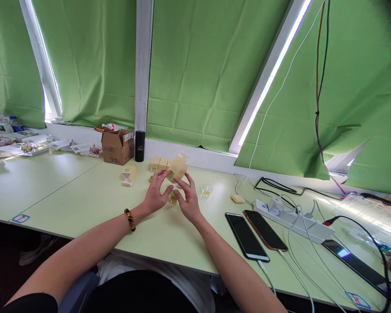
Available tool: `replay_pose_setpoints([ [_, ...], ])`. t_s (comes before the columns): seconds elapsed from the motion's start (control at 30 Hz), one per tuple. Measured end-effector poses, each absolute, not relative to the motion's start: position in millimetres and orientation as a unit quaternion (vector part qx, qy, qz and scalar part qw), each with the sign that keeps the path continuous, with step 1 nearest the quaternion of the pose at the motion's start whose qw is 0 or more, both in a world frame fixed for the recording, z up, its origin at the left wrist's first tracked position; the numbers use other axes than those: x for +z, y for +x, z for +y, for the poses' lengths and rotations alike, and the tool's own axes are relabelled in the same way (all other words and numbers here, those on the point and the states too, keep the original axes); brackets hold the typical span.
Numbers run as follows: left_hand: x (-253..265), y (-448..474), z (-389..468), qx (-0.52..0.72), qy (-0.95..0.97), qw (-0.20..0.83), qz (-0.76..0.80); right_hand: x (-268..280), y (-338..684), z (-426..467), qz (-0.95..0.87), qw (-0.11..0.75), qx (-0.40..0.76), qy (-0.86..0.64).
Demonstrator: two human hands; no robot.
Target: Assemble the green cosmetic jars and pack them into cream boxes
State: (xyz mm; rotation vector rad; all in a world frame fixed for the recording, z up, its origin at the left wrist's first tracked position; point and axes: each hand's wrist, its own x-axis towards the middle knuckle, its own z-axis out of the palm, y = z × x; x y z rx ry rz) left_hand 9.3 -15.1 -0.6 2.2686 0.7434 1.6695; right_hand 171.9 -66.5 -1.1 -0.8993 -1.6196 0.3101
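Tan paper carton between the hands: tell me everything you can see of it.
The tan paper carton looks like thin, light card, with a green patch at its lower left and a paler flap spreading at the top. It is tilted, held up over the table between the fingers of the left hand and the right hand. Its inside and exact folds can't be made out.

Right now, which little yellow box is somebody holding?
The raised box between the left hand and right hand. The others rest on the table: a row of boxes behind it, and a lone box off to the left.
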Motion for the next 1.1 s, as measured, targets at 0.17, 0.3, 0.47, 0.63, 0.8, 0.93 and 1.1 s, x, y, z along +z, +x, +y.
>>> replay_pose_setpoints([
  [0.17,-5.7,9.3,-9.5,0.58,0.756,0.135,0.273,-0.7,172.2,-70.5,-0.751,0.554,0.096,-0.347],
  [0.3,-7.4,8.7,-1.5,0.596,0.719,0.184,0.308,-1.3,172.4,-71.8,-0.784,0.524,0.053,-0.33],
  [0.47,-8.1,9.6,9.2,0.606,0.671,0.245,0.35,-0.9,170.3,-72.4,-0.797,0.508,0.038,-0.323],
  [0.63,-10.6,7.5,24.1,0.607,0.615,0.327,0.383,-2.5,177.1,-62.9,-0.734,0.561,0.014,-0.382],
  [0.8,-13.0,1.5,33.7,0.594,0.593,0.334,0.428,-8.1,192.7,-51.6,-0.676,0.503,0.031,-0.538],
  [0.93,-16.2,0.1,36.1,0.577,0.605,0.338,0.432,-17.8,197.6,-45.6,-0.682,0.414,0.086,-0.596],
  [1.1,-23.9,0.5,40.3,0.544,0.646,0.317,0.432,-32.6,199.1,-36.8,-0.711,0.387,0.082,-0.581],
])
